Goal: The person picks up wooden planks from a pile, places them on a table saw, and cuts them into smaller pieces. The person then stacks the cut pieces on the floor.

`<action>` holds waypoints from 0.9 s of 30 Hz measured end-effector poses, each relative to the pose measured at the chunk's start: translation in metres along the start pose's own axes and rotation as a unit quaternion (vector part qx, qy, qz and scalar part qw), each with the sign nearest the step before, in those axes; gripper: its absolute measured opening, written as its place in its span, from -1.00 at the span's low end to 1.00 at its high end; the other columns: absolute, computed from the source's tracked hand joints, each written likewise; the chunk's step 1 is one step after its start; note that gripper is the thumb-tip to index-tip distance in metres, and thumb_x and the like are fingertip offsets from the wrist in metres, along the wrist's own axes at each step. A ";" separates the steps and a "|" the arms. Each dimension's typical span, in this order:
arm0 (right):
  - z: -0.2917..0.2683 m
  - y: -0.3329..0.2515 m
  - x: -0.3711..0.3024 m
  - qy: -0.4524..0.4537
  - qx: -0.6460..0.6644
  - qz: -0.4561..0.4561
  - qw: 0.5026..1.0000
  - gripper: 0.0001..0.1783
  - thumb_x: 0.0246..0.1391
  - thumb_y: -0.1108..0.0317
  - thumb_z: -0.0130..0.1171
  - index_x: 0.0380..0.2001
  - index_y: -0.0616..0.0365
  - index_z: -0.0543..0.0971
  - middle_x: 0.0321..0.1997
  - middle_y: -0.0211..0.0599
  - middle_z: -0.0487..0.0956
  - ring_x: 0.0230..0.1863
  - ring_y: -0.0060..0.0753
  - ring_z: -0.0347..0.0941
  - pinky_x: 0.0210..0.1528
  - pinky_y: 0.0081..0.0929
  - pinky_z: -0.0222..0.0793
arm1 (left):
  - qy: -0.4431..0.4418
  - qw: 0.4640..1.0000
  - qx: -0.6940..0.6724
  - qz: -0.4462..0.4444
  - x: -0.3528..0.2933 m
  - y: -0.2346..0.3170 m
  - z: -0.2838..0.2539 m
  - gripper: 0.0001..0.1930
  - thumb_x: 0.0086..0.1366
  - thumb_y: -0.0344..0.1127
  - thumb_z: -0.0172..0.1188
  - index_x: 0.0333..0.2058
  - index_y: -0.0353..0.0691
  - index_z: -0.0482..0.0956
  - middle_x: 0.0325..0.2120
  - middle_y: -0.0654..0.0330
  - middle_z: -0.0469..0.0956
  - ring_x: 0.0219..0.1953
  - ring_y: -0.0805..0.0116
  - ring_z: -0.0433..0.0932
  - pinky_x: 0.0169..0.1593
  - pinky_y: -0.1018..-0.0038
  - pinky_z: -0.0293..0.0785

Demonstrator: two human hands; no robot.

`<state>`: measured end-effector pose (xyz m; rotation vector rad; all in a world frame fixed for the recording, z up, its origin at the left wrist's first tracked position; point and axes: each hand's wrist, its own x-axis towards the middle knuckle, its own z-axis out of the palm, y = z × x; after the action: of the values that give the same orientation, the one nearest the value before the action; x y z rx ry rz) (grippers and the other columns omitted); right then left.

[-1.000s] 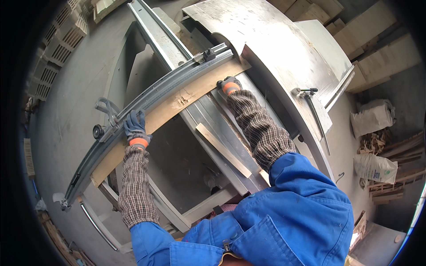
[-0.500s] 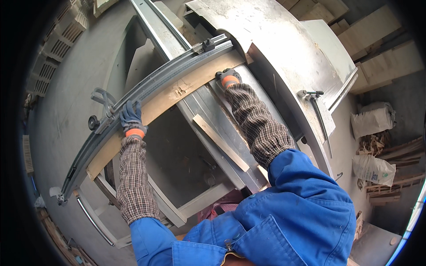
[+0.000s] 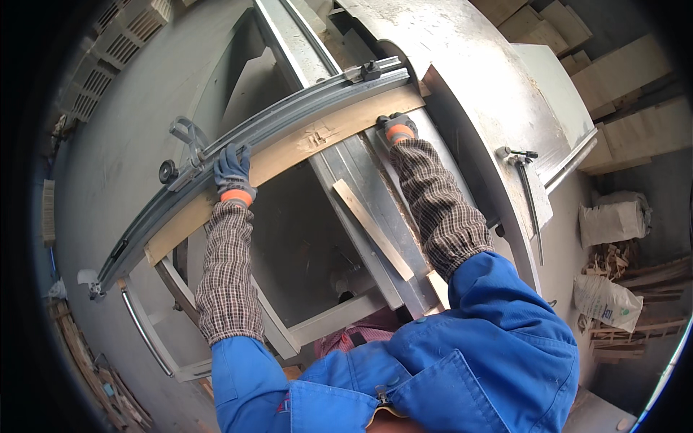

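Note:
A long pale wooden board (image 3: 289, 154) lies along the metal fence (image 3: 303, 110) of a table saw, slanting up to the right. My left hand (image 3: 234, 172), in a grey glove with an orange cuff, grips the board left of its middle, fingers bent over toward the fence. Near the board's right end, my right hand (image 3: 397, 126) has its gloved fingers curled against the near edge. Dark rough marks show on the wood between the hands. A narrow wooden strip (image 3: 373, 229) rests on the metal table (image 3: 345, 173), touched by neither hand. The blade is not visible.
Right of the board stands a large metal saw guard (image 3: 462, 123). A clamp with a black knob (image 3: 168, 172) sits on the fence beside my left hand. White sacks (image 3: 613, 220) and stacked boards (image 3: 628, 68) lie at the right. Plastic crates (image 3: 133, 36) stand far left.
The view has shifted, so the whole scene appears a little farther right. Both hands keep the same places on the board.

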<state>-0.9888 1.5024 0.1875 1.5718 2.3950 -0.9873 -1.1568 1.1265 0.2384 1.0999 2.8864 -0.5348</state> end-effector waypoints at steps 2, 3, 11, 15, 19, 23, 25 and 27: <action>0.000 0.001 0.000 0.001 -0.009 -0.005 1.000 -0.48 -0.05 -0.09 0.17 -0.15 0.07 0.61 -0.08 -0.06 0.58 -0.02 -0.05 0.49 0.03 -0.23 0.37 | -0.005 1.000 0.000 -0.003 0.001 0.002 -0.001 0.12 -0.26 -0.03 0.43 0.31 0.14 -0.02 0.26 0.06 -0.08 0.33 0.03 -0.12 0.31 0.05 -0.12; -0.001 0.006 0.009 0.003 -0.005 -0.006 1.000 -0.48 -0.05 -0.08 0.18 -0.15 0.07 0.61 -0.08 -0.05 0.58 -0.02 -0.05 0.49 0.04 -0.23 0.37 | -0.001 1.000 0.002 -0.003 0.006 0.002 -0.004 0.11 -0.25 -0.04 0.42 0.31 0.13 -0.02 0.27 0.06 -0.08 0.33 0.03 -0.12 0.32 0.05 -0.12; 0.003 -0.002 0.002 -0.007 0.001 -0.020 1.000 -0.53 -0.14 -0.05 0.20 -0.27 0.08 0.65 -0.22 -0.03 0.62 -0.15 -0.02 0.54 -0.06 -0.22 0.39 | 0.157 0.960 -0.202 -0.115 -0.047 0.027 0.013 -0.10 -0.13 0.02 0.37 0.21 -0.04 0.18 0.12 0.10 0.19 0.18 0.07 0.15 0.22 0.13 0.09; 0.010 0.004 0.008 -0.014 0.039 -0.065 0.997 -0.53 -0.10 -0.06 0.16 -0.34 0.13 0.66 -0.31 -0.06 0.63 -0.22 -0.05 0.55 -0.10 -0.24 0.37 | 0.265 0.703 -0.507 -0.423 -0.071 0.051 0.085 -0.34 -0.08 -0.11 0.44 -0.02 -0.13 0.32 -0.22 0.14 0.41 -0.11 0.19 0.40 -0.03 0.26 0.36; 0.026 0.025 0.004 0.022 0.072 -0.098 0.992 -0.53 0.00 -0.06 0.17 -0.28 0.15 0.63 -0.32 -0.15 0.64 -0.28 -0.16 0.54 -0.16 -0.30 0.38 | 0.106 0.140 -0.850 -0.497 -0.053 0.024 0.081 -0.56 0.15 -0.20 0.31 -0.03 -0.08 0.38 -0.17 0.21 0.46 -0.09 0.29 0.42 0.00 0.28 0.39; 0.027 0.057 -0.007 -0.034 0.271 -0.085 0.958 -0.77 0.06 0.18 0.23 -0.38 0.13 0.59 -0.57 -0.44 0.53 -0.60 -0.57 0.38 -0.51 -0.52 0.31 | 0.155 -0.029 -0.869 -0.470 -0.042 0.020 0.097 -0.64 0.24 -0.26 0.20 0.00 -0.07 0.40 -0.03 0.18 0.44 0.11 0.20 0.34 0.21 0.15 0.27; 0.020 0.061 -0.030 -0.056 0.348 -0.075 0.933 -0.85 0.08 0.26 0.23 -0.40 0.09 0.57 -0.62 -0.51 0.48 -0.66 -0.65 0.32 -0.62 -0.60 0.24 | 0.198 -0.051 -0.879 -0.430 -0.050 0.026 0.104 -0.59 0.24 -0.26 0.19 0.05 0.02 0.36 0.05 0.17 0.40 0.14 0.18 0.32 0.24 0.14 0.24; -0.002 0.064 -0.059 -0.075 0.370 -0.065 0.924 -0.87 0.09 0.26 0.23 -0.36 0.06 0.56 -0.63 -0.51 0.47 -0.67 -0.68 0.31 -0.66 -0.66 0.20 | 0.232 -0.053 -0.869 -0.434 -0.071 0.024 0.091 -0.60 0.26 -0.21 0.15 0.07 0.09 0.34 0.05 0.21 0.40 0.13 0.19 0.33 0.22 0.13 0.25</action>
<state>-0.9065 1.4733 0.1850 1.4238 2.1478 -2.1345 -1.0982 1.0686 0.1540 1.2114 -0.8020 -2.8241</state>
